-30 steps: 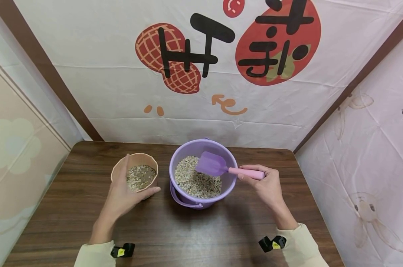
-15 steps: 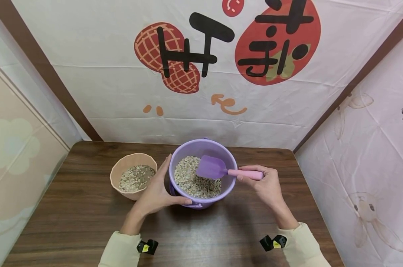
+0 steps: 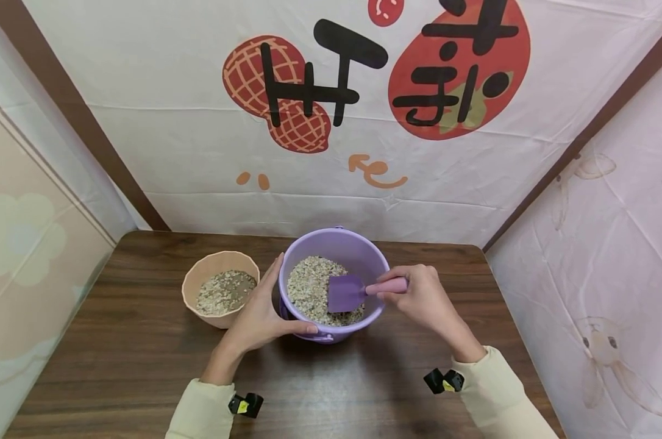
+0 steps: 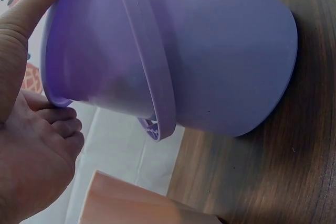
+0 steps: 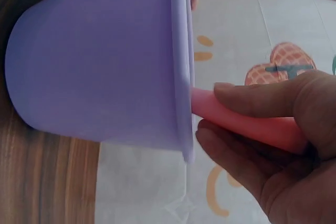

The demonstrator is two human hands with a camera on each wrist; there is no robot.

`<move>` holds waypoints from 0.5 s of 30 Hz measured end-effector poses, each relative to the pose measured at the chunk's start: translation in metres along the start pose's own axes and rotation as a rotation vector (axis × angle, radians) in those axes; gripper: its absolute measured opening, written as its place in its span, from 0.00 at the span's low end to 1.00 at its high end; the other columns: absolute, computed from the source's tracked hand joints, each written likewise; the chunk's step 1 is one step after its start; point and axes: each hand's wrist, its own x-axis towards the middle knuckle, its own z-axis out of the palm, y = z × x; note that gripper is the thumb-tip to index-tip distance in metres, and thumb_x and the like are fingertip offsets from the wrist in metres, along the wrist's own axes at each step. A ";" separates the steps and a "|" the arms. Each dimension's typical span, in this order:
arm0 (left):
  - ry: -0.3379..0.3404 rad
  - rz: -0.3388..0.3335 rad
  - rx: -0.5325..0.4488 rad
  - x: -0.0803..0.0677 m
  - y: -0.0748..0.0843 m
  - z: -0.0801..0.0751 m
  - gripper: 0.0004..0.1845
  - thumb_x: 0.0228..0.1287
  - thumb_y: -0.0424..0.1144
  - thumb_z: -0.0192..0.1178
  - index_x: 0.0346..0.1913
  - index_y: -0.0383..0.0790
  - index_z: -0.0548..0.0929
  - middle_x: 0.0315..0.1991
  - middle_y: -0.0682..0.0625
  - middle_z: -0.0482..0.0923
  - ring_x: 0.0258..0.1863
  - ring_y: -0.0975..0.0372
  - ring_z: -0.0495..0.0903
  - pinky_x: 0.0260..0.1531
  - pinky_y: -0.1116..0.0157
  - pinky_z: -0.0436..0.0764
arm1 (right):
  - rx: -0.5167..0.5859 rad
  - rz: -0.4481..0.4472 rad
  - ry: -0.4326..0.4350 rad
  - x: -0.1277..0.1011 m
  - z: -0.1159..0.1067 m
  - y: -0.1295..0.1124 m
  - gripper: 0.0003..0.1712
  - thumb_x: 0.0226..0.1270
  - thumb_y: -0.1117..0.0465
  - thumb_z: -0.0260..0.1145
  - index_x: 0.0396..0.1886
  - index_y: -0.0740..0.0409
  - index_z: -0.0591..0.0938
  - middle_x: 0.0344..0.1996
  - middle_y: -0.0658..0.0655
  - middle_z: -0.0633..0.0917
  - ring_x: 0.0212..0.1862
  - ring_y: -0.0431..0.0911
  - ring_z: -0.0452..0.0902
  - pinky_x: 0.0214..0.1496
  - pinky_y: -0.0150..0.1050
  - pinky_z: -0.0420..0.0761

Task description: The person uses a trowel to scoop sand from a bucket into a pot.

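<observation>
A lilac bucket point(image 3: 361, 251), partly filled with pale gravel point(image 3: 311, 286), stands near the middle of the wooden table. My left hand point(image 3: 256, 323) holds its left rim, thumb toward me and fingers toward the far side. In the left wrist view the fingertips bend at the rim, above the hanging bail point(image 4: 163, 90). My right hand point(image 3: 421, 297) grips the pink handle point(image 5: 236, 119) of a toy shovel, thumb on one side and fingers on the other. The shovel's purple blade point(image 3: 345, 294) is inside the bucket, over the gravel, its near edge close to the surface.
A peach faceted bowl point(image 3: 213, 266) with similar gravel stands left of the bucket, close to my left hand. The dark wooden table point(image 3: 117, 341) meets a printed fabric backdrop point(image 3: 172, 152) behind, with more fabric walls at both sides.
My left hand has gone from the peach bowl to the bucket's rim. My right hand has moved left with the shovel, and its blade has come lower and nearer the gravel.
</observation>
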 end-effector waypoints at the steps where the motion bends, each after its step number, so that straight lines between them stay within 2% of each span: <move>1: -0.002 -0.002 0.001 0.000 0.000 0.000 0.80 0.29 0.60 0.86 0.83 0.49 0.43 0.82 0.46 0.44 0.79 0.51 0.48 0.74 0.44 0.54 | -0.020 -0.002 -0.011 0.002 0.001 -0.002 0.12 0.51 0.69 0.81 0.36 0.54 0.93 0.28 0.41 0.90 0.34 0.36 0.84 0.25 0.31 0.79; 4: -0.004 -0.004 0.002 0.001 0.000 0.001 0.79 0.29 0.60 0.86 0.83 0.48 0.43 0.82 0.46 0.44 0.79 0.51 0.48 0.74 0.44 0.54 | -0.044 -0.010 -0.038 0.005 0.005 -0.007 0.12 0.52 0.71 0.80 0.36 0.53 0.93 0.27 0.41 0.90 0.30 0.36 0.81 0.21 0.31 0.76; 7: 0.000 -0.001 0.003 0.001 0.000 0.001 0.80 0.29 0.60 0.86 0.83 0.48 0.43 0.82 0.47 0.44 0.79 0.51 0.48 0.74 0.44 0.54 | -0.049 -0.013 -0.043 0.006 0.006 -0.009 0.12 0.52 0.71 0.80 0.35 0.52 0.93 0.27 0.42 0.90 0.30 0.37 0.80 0.20 0.31 0.75; 15: 0.011 0.008 0.001 0.000 0.000 0.002 0.80 0.29 0.60 0.86 0.83 0.48 0.44 0.81 0.48 0.46 0.78 0.52 0.49 0.74 0.45 0.54 | -0.036 0.031 -0.057 0.006 0.007 -0.008 0.13 0.50 0.69 0.81 0.35 0.53 0.93 0.27 0.40 0.90 0.38 0.39 0.85 0.33 0.32 0.82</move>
